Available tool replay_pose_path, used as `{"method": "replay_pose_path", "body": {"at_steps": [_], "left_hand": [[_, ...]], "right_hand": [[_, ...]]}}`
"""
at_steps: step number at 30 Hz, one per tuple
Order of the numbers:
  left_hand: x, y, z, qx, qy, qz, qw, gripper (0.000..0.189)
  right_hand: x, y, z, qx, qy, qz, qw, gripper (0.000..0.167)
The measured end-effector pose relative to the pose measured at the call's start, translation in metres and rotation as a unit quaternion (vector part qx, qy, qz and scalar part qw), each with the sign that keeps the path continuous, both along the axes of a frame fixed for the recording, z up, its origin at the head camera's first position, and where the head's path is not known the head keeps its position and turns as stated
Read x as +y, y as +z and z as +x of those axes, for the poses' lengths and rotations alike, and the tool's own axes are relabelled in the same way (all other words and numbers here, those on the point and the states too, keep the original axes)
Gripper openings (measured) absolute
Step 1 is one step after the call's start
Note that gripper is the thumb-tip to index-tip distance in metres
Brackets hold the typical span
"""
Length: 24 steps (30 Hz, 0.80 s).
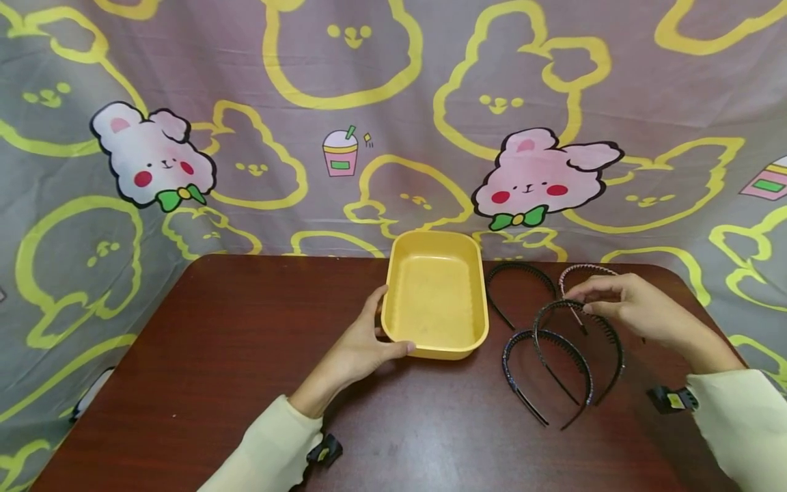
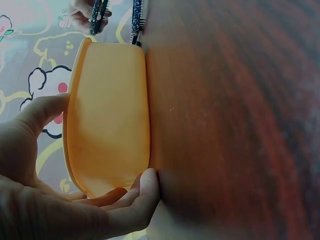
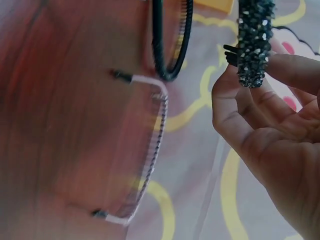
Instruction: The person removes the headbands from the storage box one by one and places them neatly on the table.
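Observation:
My left hand (image 1: 353, 348) grips the near left corner of a yellow plastic bin (image 1: 435, 354), thumb on the front side and fingers along the left. In the left wrist view the bin's wall (image 2: 110, 115) stands between thumb and fingertips. My right hand (image 1: 645, 311) pinches a black glittery headband (image 1: 617, 342) by the top of its arch, its ends hanging down. Dark sparkling stones cover this headband's band (image 3: 254, 40) in the right wrist view. A blue glittery headband (image 1: 507, 362) lies on the table, partly overlapped by the held one.
Behind the held headband, a black headband (image 1: 519, 265) and a pink headband (image 1: 581, 267) lie at the table's back right. The brown table (image 1: 246, 355) ends against a patterned cloth (image 1: 406, 137). Dark straps (image 1: 326, 449) circle both sleeved wrists.

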<state>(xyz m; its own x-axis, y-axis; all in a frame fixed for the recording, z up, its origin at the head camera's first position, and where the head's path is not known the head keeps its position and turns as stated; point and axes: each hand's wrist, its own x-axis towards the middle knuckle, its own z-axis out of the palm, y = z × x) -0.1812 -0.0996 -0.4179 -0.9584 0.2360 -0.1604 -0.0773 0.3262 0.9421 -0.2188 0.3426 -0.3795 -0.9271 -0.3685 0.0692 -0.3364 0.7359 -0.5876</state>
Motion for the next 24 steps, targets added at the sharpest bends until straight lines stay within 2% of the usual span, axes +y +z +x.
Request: {"method": "replay_pose_path", "body": {"at_steps": [8, 15, 24], "left_hand": [[0.000, 0.001, 0.000, 0.000, 0.001, -0.004, 1.0000, 0.111], [0.000, 0.000, 0.000, 0.001, 0.003, -0.015, 0.9999, 0.112], [0.000, 0.001, -0.001, -0.001, 0.003, -0.022, 0.9998, 0.112]], "right_hand": [[0.029, -0.009, 0.013, -0.026, -0.028, 0.000, 0.9993, 0.022], [0.053, -0.019, 0.016, -0.013, -0.030, 0.014, 0.9994, 0.022], [0.078, -0.035, 0.019, -0.021, -0.016, -0.014, 0.9996, 0.023]]}}
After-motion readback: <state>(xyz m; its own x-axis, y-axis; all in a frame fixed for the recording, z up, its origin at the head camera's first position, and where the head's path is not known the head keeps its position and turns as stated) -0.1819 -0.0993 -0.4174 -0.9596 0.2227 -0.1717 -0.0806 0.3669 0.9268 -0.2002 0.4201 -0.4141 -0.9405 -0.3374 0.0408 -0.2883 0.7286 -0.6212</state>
